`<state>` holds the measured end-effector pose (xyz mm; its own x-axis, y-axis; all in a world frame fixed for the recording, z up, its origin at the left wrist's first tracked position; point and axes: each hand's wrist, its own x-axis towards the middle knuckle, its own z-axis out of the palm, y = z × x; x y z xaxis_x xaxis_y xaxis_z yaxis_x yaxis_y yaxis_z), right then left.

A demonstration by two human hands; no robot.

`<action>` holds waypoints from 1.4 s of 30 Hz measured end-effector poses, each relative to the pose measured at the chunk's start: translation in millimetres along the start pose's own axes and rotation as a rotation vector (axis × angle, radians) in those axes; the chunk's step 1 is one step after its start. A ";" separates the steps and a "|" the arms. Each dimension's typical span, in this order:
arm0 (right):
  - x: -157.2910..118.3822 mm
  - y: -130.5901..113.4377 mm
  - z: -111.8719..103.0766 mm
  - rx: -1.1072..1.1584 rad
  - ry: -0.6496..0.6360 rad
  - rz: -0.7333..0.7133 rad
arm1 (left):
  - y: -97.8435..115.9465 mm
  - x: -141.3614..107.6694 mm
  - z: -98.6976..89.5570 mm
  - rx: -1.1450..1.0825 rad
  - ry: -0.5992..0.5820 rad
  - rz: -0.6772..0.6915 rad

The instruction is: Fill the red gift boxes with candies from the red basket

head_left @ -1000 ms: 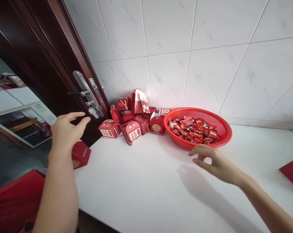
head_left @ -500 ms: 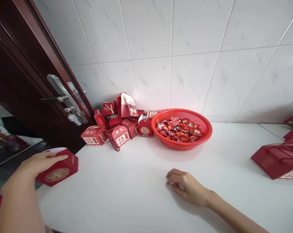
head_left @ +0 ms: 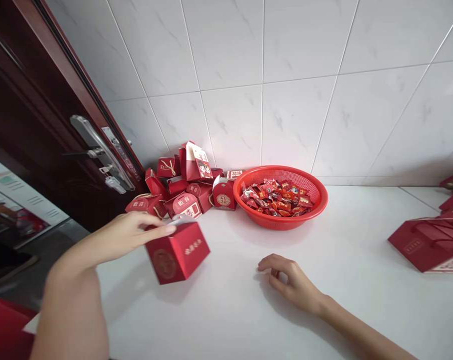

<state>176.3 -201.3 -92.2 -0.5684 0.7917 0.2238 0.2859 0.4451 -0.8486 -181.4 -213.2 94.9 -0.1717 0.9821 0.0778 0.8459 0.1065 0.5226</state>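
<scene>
My left hand (head_left: 131, 232) has the box (head_left: 179, 257) pinched near its top edge, thumb along the near side and the other fingers mostly hidden behind it. The box hangs a little tilted over the left half of the table (head_left: 226, 320), with its shadow lying to the left of it, so I take it to be lifted clear. Its pale flap (head_left: 184, 218) stands up beside my fingers; I cannot tell whether the top is closed. My right hand (head_left: 288, 280) is empty, its fingers loosely curled, low over the table in front of the basket (head_left: 279, 223); I cannot make out whether it touches the surface. Behind the box, against the wall, is the pile (head_left: 177, 185) of other red boxes, and the basket stands just to the right of it with sweets (head_left: 279, 197) heaped inside. Well off to the right lies a corded box (head_left: 425, 245). As I judge it, the step in hand is one of handling this box, with only the left hand at work. The next move seems to call for levelling its base and keeping the pinch light, since thin card could crease, while my right hand is free to steady a side.
</scene>
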 end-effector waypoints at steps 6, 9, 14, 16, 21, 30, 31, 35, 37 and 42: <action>0.8 -11.4 -10.1 0.215 0.250 0.138 | 71.0 5.1 85.7 -0.055 -0.209 0.391; 2.4 -8.1 -16.6 0.371 0.395 0.192 | 93.3 -6.8 124.8 -0.088 -0.239 0.467; 4.4 1.2 -26.6 0.238 0.551 0.336 | 107.1 -15.2 141.0 -0.143 -0.384 0.516; 4.1 1.4 -28.3 0.148 0.581 0.318 | 108.5 -11.9 138.1 -0.160 -0.387 0.507; 0.8 -4.1 -28.3 -0.041 0.676 0.107 | 108.5 -0.8 134.7 -0.204 -0.382 0.503; 1.2 -19.4 -39.1 -0.167 0.403 -0.208 | 103.9 11.8 141.8 -0.315 -0.510 0.532; 3.5 -22.7 -43.2 -0.178 0.341 -0.205 | 104.2 12.1 142.2 -0.298 -0.520 0.523; 18.5 -41.0 -62.9 -0.196 0.018 -0.121 | 105.2 12.5 141.2 -0.291 -0.527 0.442; 28.1 -50.4 -70.6 -0.214 -0.096 -0.107 | 105.1 12.7 139.4 -0.314 -0.543 0.412; 45.2 -62.7 -74.9 -0.366 -0.209 -0.134 | 101.7 14.3 132.7 -0.279 -0.575 0.394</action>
<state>190.5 -162.1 7.0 -0.7524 0.6318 0.1865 0.4318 0.6868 -0.5846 -30.8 -167.7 36.5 0.4727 0.8740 -0.1125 0.6178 -0.2377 0.7496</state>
